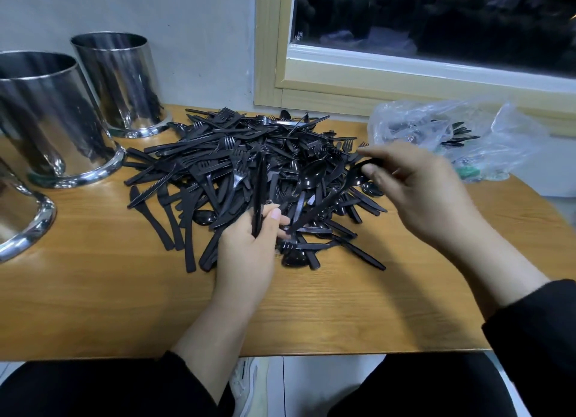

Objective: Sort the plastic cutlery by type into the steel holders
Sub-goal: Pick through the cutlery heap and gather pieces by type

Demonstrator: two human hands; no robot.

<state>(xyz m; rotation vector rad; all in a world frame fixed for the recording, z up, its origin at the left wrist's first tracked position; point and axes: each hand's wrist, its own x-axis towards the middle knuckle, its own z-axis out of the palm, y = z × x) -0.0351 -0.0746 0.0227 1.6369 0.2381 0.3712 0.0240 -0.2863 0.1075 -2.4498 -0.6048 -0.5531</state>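
A big heap of black plastic cutlery (249, 167), forks, knives and spoons mixed, lies in the middle of the wooden table (93, 292). My left hand (249, 251) sits at the heap's near edge and grips a small upright bundle of black pieces (258, 192). My right hand (420, 189) hovers over the heap's right side and pinches a black spoon (358, 173) by its handle end. Three steel holders stand at the left: one at the back (121, 80), one in the middle (46, 114), one cut off by the frame's edge (18, 217).
A crumpled clear plastic bag (452, 136) with more black cutlery inside lies at the table's back right, under a window frame (343, 83). A wall closes the back. The table's near edge runs just above my knees.
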